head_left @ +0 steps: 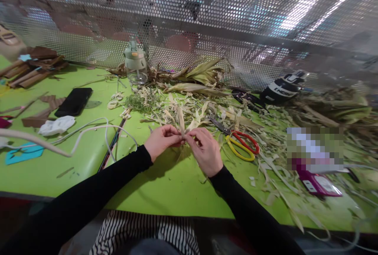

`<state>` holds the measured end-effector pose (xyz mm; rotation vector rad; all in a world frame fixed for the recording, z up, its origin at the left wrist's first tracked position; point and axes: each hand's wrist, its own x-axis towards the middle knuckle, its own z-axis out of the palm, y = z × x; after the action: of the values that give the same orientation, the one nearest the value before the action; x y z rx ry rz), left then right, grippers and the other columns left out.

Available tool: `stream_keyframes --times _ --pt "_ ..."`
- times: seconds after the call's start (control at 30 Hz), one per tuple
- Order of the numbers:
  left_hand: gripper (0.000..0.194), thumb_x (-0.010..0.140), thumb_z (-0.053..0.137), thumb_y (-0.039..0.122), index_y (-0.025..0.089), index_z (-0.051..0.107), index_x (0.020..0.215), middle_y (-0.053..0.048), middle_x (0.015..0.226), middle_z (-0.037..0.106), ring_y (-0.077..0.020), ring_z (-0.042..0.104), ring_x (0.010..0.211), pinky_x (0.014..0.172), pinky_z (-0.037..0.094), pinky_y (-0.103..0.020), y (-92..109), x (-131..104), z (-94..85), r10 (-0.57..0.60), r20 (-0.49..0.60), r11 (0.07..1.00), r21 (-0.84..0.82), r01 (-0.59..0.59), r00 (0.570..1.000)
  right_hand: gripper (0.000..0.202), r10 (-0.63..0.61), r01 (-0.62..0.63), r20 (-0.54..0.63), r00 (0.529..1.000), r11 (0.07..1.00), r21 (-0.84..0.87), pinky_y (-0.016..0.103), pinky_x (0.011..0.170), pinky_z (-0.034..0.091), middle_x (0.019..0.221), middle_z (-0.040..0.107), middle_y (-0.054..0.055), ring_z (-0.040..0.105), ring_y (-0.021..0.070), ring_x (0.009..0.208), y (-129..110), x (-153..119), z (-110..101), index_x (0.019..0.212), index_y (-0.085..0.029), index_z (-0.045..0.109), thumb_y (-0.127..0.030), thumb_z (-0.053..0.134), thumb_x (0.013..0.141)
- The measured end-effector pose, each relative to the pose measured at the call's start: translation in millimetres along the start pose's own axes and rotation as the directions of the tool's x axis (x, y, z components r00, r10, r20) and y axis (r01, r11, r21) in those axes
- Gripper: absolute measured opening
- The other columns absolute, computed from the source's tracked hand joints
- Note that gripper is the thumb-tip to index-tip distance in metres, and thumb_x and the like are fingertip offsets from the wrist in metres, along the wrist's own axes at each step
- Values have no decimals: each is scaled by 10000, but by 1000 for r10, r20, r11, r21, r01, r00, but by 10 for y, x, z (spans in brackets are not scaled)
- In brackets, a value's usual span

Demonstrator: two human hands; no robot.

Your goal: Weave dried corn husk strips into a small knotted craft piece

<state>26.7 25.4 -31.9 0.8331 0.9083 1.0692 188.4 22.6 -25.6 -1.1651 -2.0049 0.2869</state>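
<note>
Over the middle of the green table, my left hand [164, 141] and my right hand [204, 148] meet fingertip to fingertip. Both are pinched closed on the base of a small bunch of pale dry husk strips [181, 120], whose ends fan upward. The fingers hide the point where the strips come together. Scissors [242, 145] with one red and one yellow handle lie just right of my right hand, blades toward the husk scraps. Behind my hands spreads a heap of shredded husk [159, 103].
A clear bottle [136, 64] and a dark bottle [284, 87] stand or lean near the perforated metal screen [177, 19]. At left are a black phone [74, 101], white cables [88, 128] and brown strips [38, 66]. A magenta object [320, 183] lies at right among scraps.
</note>
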Motion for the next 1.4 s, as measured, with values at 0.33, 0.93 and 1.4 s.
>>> stream_keyframes --times 0.33,0.93,1.4 --pt "177 670 723 106 98 547 683 -20 615 666 -64 618 535 619 519 -197 -9 6 -2 -127 71 985 -108 135 989 128 -208 196 -101 973 974 -116 302 640 498 771 675 61 596 168 696 40 -46 54 792 -166 657 -239 575 859" --pt "78 612 712 108 108 634 603 -2 521 637 -75 560 448 493 441 -184 108 -2 -113 -259 199 954 209 217 945 210 -686 706 185 703 645 -291 310 729 481 1050 719 12 586 176 917 76 -15 -116 1006 -254 656 -171 508 882" --pt "380 495 843 282 117 540 655 21 550 596 -93 583 521 577 486 -236 -70 -21 0 -20 165 999 47 13 986 236 -519 513 66 852 804 -301 305 676 437 835 718 29 586 174 766 73 -25 -56 1049 -247 658 -154 554 859"
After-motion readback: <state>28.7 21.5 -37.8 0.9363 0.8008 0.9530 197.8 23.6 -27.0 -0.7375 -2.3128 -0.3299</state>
